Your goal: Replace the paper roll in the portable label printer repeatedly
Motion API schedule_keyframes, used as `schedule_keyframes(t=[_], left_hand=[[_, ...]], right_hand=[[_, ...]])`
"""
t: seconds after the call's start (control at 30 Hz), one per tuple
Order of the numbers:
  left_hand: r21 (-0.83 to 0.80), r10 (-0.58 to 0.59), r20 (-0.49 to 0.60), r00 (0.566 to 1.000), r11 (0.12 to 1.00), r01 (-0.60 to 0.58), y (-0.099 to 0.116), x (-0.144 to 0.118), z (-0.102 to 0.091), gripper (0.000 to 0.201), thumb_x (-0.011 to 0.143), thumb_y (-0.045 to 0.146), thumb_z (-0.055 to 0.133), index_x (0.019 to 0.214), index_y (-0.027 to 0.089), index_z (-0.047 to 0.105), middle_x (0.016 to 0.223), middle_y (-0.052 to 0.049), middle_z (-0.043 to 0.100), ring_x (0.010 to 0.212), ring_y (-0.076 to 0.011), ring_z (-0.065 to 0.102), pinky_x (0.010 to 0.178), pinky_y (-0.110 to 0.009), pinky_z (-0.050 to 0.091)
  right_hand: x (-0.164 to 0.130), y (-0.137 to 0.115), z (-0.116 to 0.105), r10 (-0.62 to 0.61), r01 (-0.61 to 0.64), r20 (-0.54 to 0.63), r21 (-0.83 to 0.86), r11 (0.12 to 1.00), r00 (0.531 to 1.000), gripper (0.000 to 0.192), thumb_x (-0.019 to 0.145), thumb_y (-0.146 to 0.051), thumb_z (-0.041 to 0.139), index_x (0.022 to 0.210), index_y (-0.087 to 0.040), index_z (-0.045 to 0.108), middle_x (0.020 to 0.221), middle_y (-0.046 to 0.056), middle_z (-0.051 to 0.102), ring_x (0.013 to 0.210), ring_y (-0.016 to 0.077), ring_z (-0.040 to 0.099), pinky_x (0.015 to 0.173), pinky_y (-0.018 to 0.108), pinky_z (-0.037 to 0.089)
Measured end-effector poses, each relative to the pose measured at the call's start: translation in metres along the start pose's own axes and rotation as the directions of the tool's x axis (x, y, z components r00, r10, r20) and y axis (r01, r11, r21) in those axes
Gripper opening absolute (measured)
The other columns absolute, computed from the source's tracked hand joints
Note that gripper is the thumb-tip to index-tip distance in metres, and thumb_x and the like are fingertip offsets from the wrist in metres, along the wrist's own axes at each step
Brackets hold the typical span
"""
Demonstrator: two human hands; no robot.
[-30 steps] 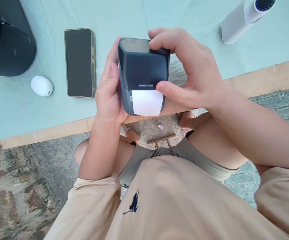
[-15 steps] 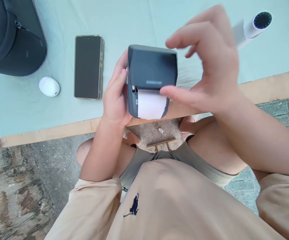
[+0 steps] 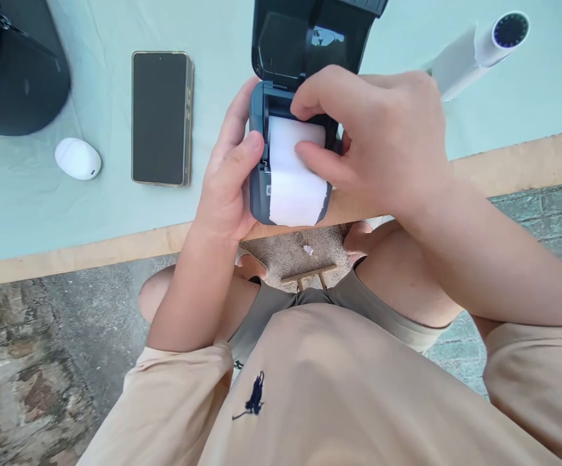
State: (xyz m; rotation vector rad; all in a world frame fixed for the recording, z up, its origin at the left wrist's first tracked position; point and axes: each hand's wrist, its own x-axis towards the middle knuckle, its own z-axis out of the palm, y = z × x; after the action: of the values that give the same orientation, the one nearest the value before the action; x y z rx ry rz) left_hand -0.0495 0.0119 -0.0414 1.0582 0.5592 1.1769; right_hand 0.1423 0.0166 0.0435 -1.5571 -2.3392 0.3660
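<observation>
Small dark grey plastic label printer held up over the near edge of the tabletop, above the person's lap. Hinged lid swung fully up and back, standing nearly upright, so the roll bay lies open to view.

Left hand clamped on the printer's left side: thumb pressed on the front edge beside the paper, fingers wrapped round behind. This grip seems meant to steady the body so the other hand can work inside it.

Right hand comes in from the right, fingers curled down into the open bay. Index finger rests at the top of the white paper roll, thumb lies across the paper's face, so the hand is pinched lightly on the roll, not gripping it hard. A strip of the paper hangs down over the printer's front, its lower edge ragged.

Tabletop covered with pale green cloth, bare wooden rim along the near edge. Lying flat on it, well apart from the hands: black smartphone with gold frame, screen dark; white oval plastic case to its left; black zipped bag at the far left corner. White cylindrical device with a dark ringed end lies on its side to the right.

Stone paving below.
</observation>
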Motion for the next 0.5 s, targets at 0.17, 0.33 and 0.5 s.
schedule_keyframes(t=[0.17, 0.33, 0.5], left_hand=[[0.033, -0.01, -0.049, 0.999, 0.999, 0.011, 0.001, -0.003, 0.007, 0.057, 0.088, 0.054, 0.071, 0.138, 0.031, 0.056, 0.138, 0.001, 0.068, 0.163, -0.0335, 0.026, 0.134, -0.058, 0.03], [-0.006, -0.003, -0.108, 0.994, 1.0, 0.003, -0.002, -0.004, 0.012, 0.06, 0.083, 0.057, 0.074, 0.134, 0.031, 0.056, 0.13, -0.002, 0.072, 0.155, -0.0363, 0.043, 0.126, -0.06, 0.043], [-0.038, 0.05, -0.077, 0.996, 0.998, -0.053, -0.005, -0.003, 0.007, 0.052, 0.088, 0.053, 0.069, 0.134, 0.032, 0.058, 0.134, 0.005, 0.069, 0.152, -0.0325, 0.049, 0.122, -0.058, 0.049]], right_hand=[[0.006, -0.002, -0.01, 0.021, 0.002, 0.174, -0.134, 0.991, 0.985, 0.042, 0.081, -0.039, 0.063, 0.121, -0.029, 0.067, 0.092, 0.002, 0.071, 0.065, 0.0105, 0.038, 0.063, 0.029, 0.018], [-0.003, 0.001, -0.026, -0.137, 0.116, 0.068, 0.248, 0.962, 0.988, 0.045, 0.075, -0.028, 0.074, 0.119, -0.025, 0.066, 0.107, -0.002, 0.073, 0.076, 0.0084, 0.058, 0.061, 0.027, 0.037], [-0.009, 0.022, -0.035, -0.088, 0.139, -0.11, 0.668, 0.731, 0.99, 0.037, 0.086, -0.049, 0.068, 0.116, -0.028, 0.066, 0.131, -0.006, 0.064, 0.087, 0.0044, 0.067, 0.058, 0.019, 0.042]])
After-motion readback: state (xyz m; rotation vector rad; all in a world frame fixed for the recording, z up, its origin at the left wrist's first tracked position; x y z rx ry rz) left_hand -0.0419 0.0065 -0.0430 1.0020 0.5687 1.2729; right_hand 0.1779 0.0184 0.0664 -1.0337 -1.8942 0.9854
